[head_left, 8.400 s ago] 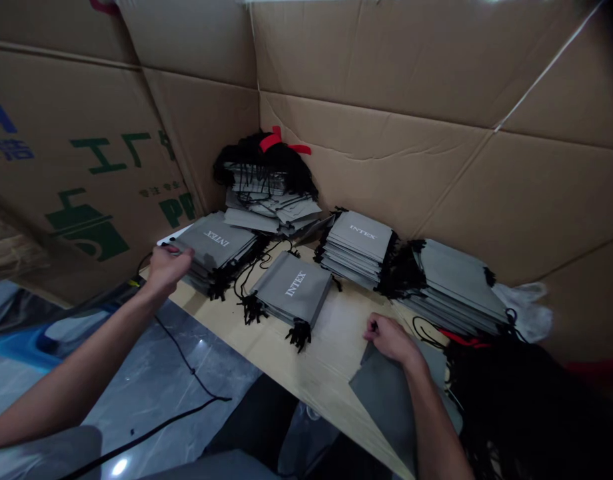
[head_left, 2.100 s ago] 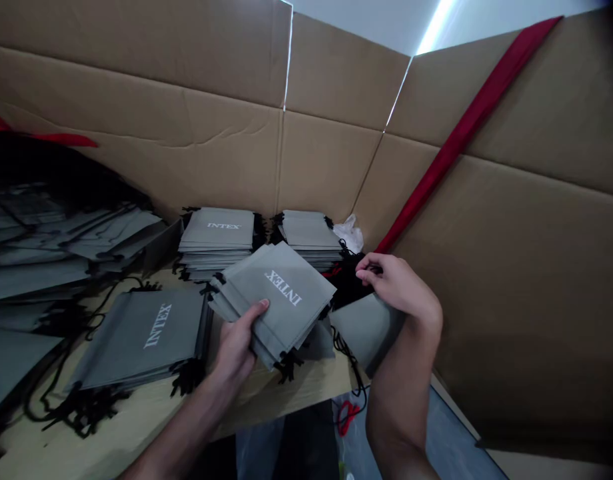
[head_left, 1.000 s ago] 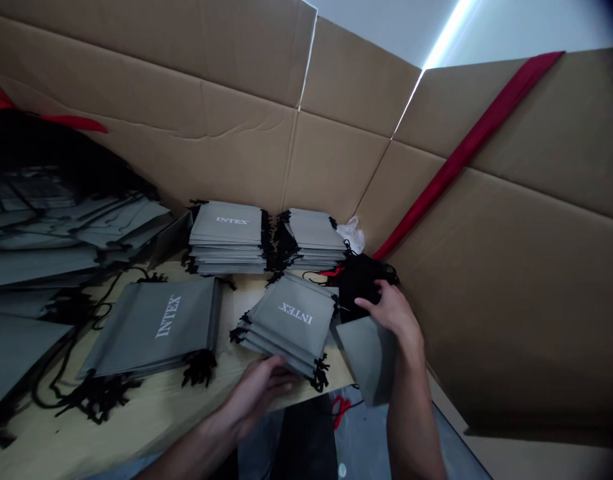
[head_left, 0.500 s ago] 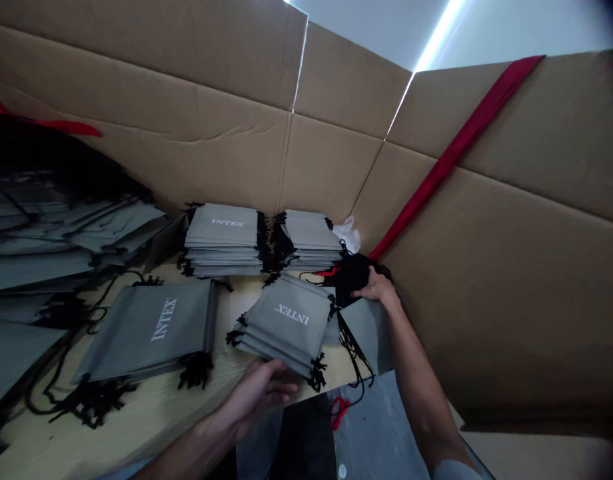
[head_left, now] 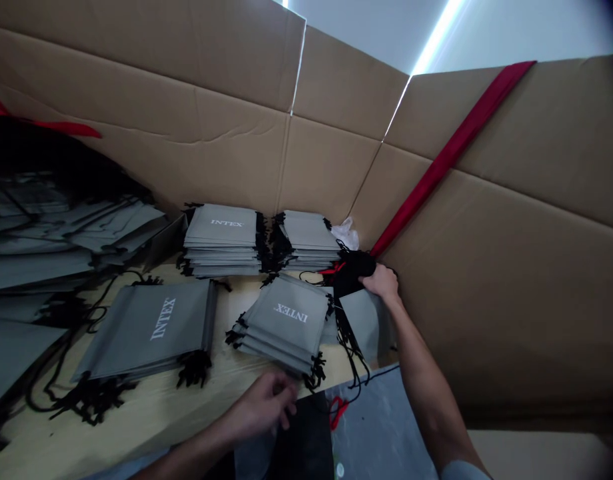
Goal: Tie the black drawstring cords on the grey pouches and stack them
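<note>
My right hand (head_left: 384, 283) reaches to the far right corner of the table, its fingers curled into a bundle of black cord (head_left: 354, 272); the fingertips are partly hidden. Just below that hand lies a plain grey pouch (head_left: 369, 323) with black drawstrings hanging from it. Close to the table's front edge, my left hand (head_left: 272, 402) is loosely bent with its fingers apart and nothing visible in it. It is just in front of a fanned stack of grey INTEX drawstring pouches (head_left: 286, 321), not gripping them.
Two taller pouch stacks (head_left: 221, 240) stand along the cardboard wall (head_left: 226, 140). Another INTEX pile (head_left: 151, 333) lies at left, beside a large heap of grey pouches (head_left: 41, 267). Red-handled scissors (head_left: 338, 413) lie below the table edge. A red strap (head_left: 451, 153) crosses the right cardboard wall.
My left hand has drawn back slightly from the fanned stack toward me. My right hand has shifted slightly right, its fingers more curled at the black cord. The stacks have stayed put.
</note>
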The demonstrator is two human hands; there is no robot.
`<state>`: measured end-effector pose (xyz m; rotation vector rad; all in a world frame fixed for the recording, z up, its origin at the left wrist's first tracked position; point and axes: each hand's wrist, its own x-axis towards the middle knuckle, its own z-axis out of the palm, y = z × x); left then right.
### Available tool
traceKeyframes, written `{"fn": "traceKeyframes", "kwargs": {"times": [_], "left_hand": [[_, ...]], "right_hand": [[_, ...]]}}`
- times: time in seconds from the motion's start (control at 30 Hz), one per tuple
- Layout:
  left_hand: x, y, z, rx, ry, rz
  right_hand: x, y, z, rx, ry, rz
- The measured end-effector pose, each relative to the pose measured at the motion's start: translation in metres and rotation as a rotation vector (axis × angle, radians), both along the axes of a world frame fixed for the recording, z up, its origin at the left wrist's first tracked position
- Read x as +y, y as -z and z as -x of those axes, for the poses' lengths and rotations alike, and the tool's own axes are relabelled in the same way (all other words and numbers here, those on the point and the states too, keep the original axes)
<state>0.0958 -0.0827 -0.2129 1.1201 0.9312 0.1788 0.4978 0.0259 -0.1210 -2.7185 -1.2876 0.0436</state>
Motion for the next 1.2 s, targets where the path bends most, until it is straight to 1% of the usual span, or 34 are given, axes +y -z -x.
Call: {"fn": "traceKeyframes", "kwargs": {"times": [0.1,0.17,0.33,0.47,0.57,0.63,0.7,0.8,0.9,1.0,1.1,1.2], "left_hand": [[-0.003,0.001,0.000,0.012,0.093,-0.120],[-0.003,-0.003,0.001,0.016,0.149,-0.173],[0.009,-0.020,-0.001,-0.012,0.239,-0.272],[0.019,-0.034,-0.011,-0.045,0.261,-0.309],[0.025,-0.043,-0.022,-0.062,0.252,-0.308],[0.029,-0.049,-0.029,-0.071,0.265,-0.294],[0.033,-0.053,-0.036,-0.085,0.268,-0.294],[0.039,-0.053,-0.047,-0.103,0.226,-0.320],[0.044,-0.048,-0.057,-0.106,0.197,-0.341],[0.045,-0.043,-0.062,-0.113,0.188,-0.379],[0.044,-0.042,-0.060,-0.112,0.194,-0.443],[0.040,-0.046,-0.055,-0.096,0.194,-0.543]], "right_hand": [[-0.007,-0.024,-0.004,-0.026,0.026,-0.119],[-0.014,-0.044,-0.008,-0.045,0.036,-0.206],[-0.031,-0.097,-0.010,-0.097,0.081,-0.428],[-0.047,-0.138,-0.002,-0.126,0.122,-0.587],[-0.058,-0.167,0.009,-0.107,0.128,-0.782],[-0.064,-0.183,0.018,-0.096,0.118,-0.895],[-0.067,-0.196,0.025,-0.099,0.111,-0.959],[-0.067,-0.211,0.030,-0.108,0.092,-1.054],[-0.065,-0.223,0.027,-0.117,0.041,-1.169],[-0.063,-0.230,0.026,-0.124,-0.011,-1.228],[-0.059,-0.230,0.028,-0.117,-0.032,-1.202],[-0.055,-0.219,0.032,-0.082,-0.012,-1.126]]}}
